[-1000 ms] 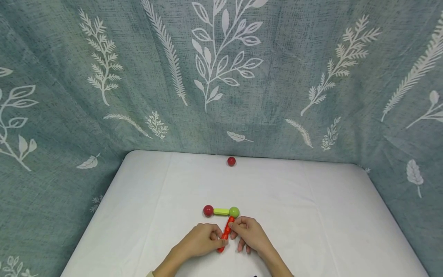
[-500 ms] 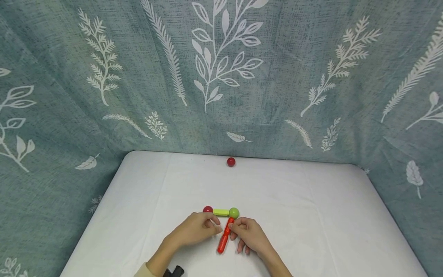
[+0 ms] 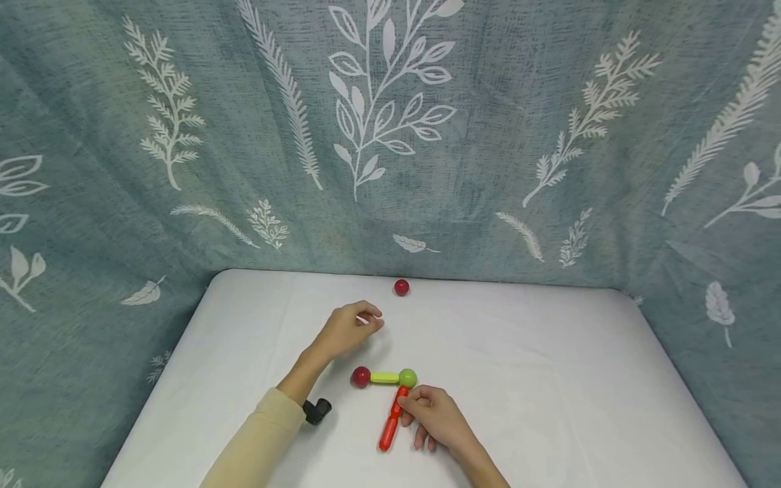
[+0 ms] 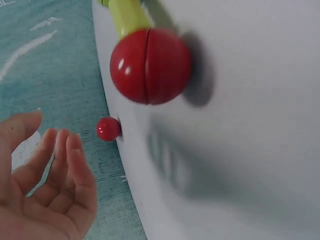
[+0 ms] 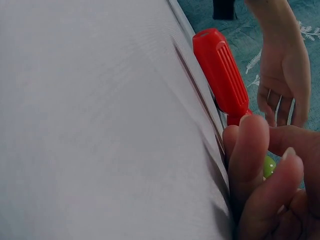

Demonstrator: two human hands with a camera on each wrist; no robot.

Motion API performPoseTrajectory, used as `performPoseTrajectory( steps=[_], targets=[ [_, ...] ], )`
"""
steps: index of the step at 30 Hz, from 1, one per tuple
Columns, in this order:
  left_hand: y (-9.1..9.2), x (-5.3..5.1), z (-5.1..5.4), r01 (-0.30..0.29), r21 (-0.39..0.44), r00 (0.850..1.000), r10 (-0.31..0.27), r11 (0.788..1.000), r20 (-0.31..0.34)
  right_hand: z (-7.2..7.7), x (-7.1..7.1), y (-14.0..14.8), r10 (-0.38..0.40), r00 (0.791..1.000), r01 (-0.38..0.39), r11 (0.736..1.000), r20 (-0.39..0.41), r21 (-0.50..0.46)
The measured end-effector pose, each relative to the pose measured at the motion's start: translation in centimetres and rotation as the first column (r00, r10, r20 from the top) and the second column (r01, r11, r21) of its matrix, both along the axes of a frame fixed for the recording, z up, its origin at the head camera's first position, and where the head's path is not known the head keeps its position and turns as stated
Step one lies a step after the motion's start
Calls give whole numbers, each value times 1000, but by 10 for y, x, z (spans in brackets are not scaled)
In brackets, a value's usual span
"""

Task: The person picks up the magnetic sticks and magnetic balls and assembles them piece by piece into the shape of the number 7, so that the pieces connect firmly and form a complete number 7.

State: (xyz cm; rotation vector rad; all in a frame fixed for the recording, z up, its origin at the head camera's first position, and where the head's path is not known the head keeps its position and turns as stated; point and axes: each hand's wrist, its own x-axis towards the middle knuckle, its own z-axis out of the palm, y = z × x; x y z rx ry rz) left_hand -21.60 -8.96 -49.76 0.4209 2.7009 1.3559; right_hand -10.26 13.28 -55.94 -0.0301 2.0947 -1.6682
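My right hand (image 3: 441, 419) pinches a red plastic rod (image 3: 388, 430) near its upper part; in the right wrist view the rod's grooved end (image 5: 220, 70) sticks out past the fingers. The rod's far end meets a green ball (image 3: 407, 377), which joins a yellow-green rod (image 3: 384, 377) with a dark red ball (image 3: 361, 377) at its left end. My left hand (image 3: 349, 330) hovers over the table beyond these pieces, fingers loosely bent and holding nothing. A loose red ball (image 3: 401, 287) lies past its fingertips, apart from them, and also shows in the left wrist view.
The pieces lie on a white-covered table (image 3: 518, 366). Its far edge runs just behind the loose red ball, against a green leaf-patterned curtain (image 3: 464, 169). A black device (image 3: 317, 411) sits at the left wrist.
My left hand has let go of the red rod and moved away over the table toward the loose red ball. My right hand keeps its pinch on the rod.
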Motion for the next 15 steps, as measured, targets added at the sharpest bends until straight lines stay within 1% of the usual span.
performPoseTrajectory(
  steps=[3,10,15],
  targets=[
    [7,-18,-2,-37,18,999,37,999,-10,0,0,0,-6,1000,6,1000,0,2],
    [27,-54,-14,-64,13,998,64,998,8,1,0,-1,-12,1000,12,1000,4,-1],
    [38,-76,-15,-84,-2,995,84,996,51,2,0,-2,-11,1000,11,1000,1,-1]
  ],
)
